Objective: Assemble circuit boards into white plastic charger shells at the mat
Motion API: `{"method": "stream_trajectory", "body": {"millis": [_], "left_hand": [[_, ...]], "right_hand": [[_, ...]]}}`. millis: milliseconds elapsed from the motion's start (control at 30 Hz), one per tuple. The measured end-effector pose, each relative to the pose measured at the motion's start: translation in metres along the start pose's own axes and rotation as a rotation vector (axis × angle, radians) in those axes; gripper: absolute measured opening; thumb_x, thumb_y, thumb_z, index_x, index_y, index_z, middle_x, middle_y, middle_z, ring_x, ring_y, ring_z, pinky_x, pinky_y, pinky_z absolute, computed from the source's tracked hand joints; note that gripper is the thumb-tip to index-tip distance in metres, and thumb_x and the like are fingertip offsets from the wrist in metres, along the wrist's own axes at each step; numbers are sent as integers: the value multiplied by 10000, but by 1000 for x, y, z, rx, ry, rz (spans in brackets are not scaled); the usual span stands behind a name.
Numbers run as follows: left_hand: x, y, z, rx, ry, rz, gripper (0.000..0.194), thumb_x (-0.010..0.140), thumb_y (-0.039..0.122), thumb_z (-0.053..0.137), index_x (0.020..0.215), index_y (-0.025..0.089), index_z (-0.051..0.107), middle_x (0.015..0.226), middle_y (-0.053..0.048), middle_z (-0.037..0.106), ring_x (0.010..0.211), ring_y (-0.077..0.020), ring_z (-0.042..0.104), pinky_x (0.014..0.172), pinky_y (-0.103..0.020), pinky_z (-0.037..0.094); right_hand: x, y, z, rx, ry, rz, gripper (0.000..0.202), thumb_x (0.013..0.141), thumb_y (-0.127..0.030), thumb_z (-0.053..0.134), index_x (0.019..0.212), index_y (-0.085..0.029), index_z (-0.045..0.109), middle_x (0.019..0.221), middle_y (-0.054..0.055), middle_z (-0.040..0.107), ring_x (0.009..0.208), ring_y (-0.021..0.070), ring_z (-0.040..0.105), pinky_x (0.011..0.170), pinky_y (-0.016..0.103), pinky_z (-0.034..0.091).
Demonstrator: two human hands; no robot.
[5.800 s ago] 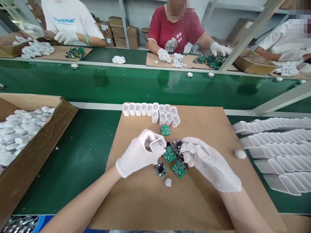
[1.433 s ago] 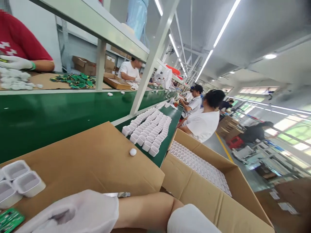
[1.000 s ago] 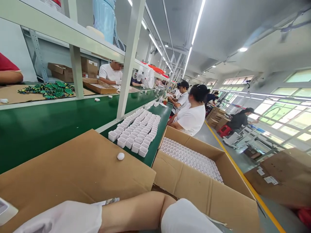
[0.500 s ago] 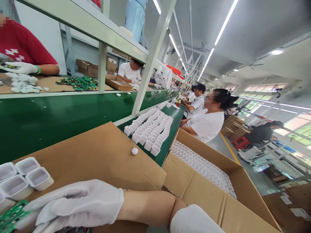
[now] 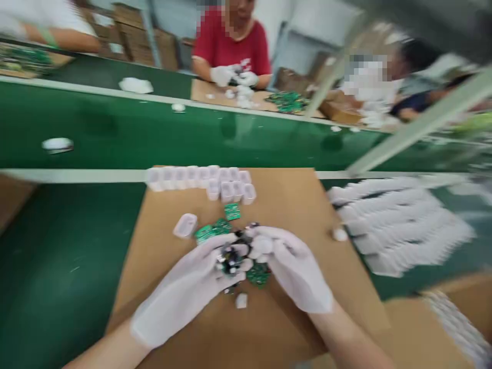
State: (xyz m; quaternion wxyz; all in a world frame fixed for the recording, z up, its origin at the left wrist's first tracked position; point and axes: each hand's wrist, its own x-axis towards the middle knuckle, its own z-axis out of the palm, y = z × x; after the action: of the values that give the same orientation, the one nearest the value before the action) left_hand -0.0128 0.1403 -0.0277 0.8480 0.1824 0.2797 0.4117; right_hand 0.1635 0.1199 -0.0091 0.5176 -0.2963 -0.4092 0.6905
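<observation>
My left hand, in a white glove, is closed around a small circuit board with dark parts on it. Close against it, my white-gloved right hand pinches a small white rounded piece; blur hides its exact kind. Under and behind the hands lie green circuit boards, with a single green board just beyond them. A white plastic housing sits left of the boards, tilted. Near me on the cardboard is a small white block.
White open housings line the far edge of the cardboard sheet. Many more housings stand in rows at right, by a cardboard box. Beyond runs a green conveyor belt with white pieces; co-workers sit behind it.
My view has swung from the right back to the cardboard in front. Both hands now show close together, holding parts; before, only one gloved hand showed, over the boards at lower left.
</observation>
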Motion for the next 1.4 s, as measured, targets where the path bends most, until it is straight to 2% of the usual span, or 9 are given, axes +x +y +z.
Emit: {"method": "stream_trajectory", "body": {"millis": [100, 200, 333, 467, 633, 833, 1067, 1233, 1400], "left_hand": [[-38, 7, -16, -15, -59, 17, 454, 856, 331, 692, 1260, 150, 592, 1239, -177, 599, 1130, -339, 605, 1000, -493, 480], [-42, 4, -15, -42, -186, 37, 367, 928, 277, 592, 1276, 161, 579, 1220, -149, 586, 1137, -287, 589, 1003, -448, 474], [-39, 3, -10, -17, -220, 35, 329, 931, 235, 583, 1251, 161, 596, 1175, -132, 584, 1101, -254, 592, 986, -435, 482], [-42, 5, -6, 54, -217, 34, 323, 925, 266, 603, 1235, 174, 608, 1160, -128, 589, 1000, -239, 635, 922, -432, 517], [-43, 5, -3, 158, -116, 67, 315, 809, 205, 760, 1112, 206, 675, 1078, -85, 646, 914, -180, 651, 811, -306, 542], [-46, 6, -4, 174, -113, 109, 360, 706, 171, 848, 1031, 244, 711, 868, -32, 700, 722, -131, 673, 612, -198, 506], [-49, 3, 0, 157, 30, 96, 417, 535, 159, 932, 891, 189, 717, 850, -37, 717, 768, -165, 684, 575, -202, 540], [-48, 4, 1, 171, -81, 153, 429, 606, 31, 861, 957, 205, 686, 875, -22, 720, 783, -175, 704, 668, -269, 589], [-48, 3, 5, 346, -115, 246, 591, 571, -64, 833, 1058, 243, 697, 1021, -22, 712, 846, -181, 714, 774, -305, 623]], "right_hand": [[-4, 5, -2, -153, 109, -33, 223, 958, -285, 603, 1159, -234, 685, 1180, 83, 687, 1067, 194, 669, 916, 310, 562], [-12, 6, 7, -301, 152, -99, 221, 931, -249, 648, 1148, -286, 668, 1146, 67, 705, 1018, 201, 700, 853, 297, 607], [-20, 6, 20, -514, 192, -286, 181, 902, -191, 678, 1048, -297, 690, 1028, 32, 713, 931, 154, 713, 788, 210, 619], [-21, 11, 18, -631, 93, -391, 291, 898, -83, 627, 1113, -276, 655, 1101, 62, 682, 1054, 183, 662, 872, 292, 613], [-17, 9, 16, -789, -81, -556, 359, 868, 11, 586, 1135, -223, 637, 1046, 83, 705, 991, 217, 678, 794, 346, 629], [-14, 6, 18, -937, -58, -717, 326, 849, 21, 608, 1102, -174, 674, 1083, 107, 709, 1024, 238, 675, 815, 365, 614], [-9, 3, 31, -868, -114, -663, 220, 948, -62, 526, 1053, -208, 654, 736, 33, 679, 945, 201, 680, 789, 323, 596], [-8, -6, 26, -726, -233, -457, 211, 1000, -179, 475, 1032, -219, 680, 764, 38, 654, 852, 199, 665, 876, 435, 565], [-12, -2, 25, -415, 12, -206, 145, 883, -134, 678, 864, -267, 732, 932, 11, 629, 628, 106, 630, 555, 263, 588]]}}
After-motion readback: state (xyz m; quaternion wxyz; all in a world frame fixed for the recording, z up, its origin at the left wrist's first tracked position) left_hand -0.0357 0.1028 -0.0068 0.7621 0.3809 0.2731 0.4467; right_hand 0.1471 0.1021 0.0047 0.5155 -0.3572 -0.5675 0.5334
